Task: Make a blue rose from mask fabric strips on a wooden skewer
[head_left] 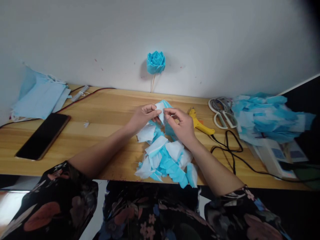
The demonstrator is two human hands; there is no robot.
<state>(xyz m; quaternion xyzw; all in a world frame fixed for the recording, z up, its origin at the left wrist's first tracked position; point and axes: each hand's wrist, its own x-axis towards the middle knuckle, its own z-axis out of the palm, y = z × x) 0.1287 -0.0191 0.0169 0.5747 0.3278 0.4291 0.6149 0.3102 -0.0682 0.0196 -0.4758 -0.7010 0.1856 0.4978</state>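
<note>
Between my two hands is a small white and blue piece of thin fabric (160, 107), held up over the middle of the table. My left hand (147, 115) pinches its left side between thumb and fingers. On the other side my right hand (180, 122) grips it with bent fingers; its lower part is partly hidden behind that hand. Below both hands lies a loose heap of blue and white fabric pieces (166, 156), reaching the table's front edge. A blue fabric flower (156, 62) on a thin stick leans against the wall behind.
Right of my hands lie a yellow glue gun (200, 123) with a black cord (231, 151), scissors (222, 115) and a pile of blue fabric pieces (267, 116). At left are face masks (40, 95), a phone (43, 136) and a thin cable (85, 97).
</note>
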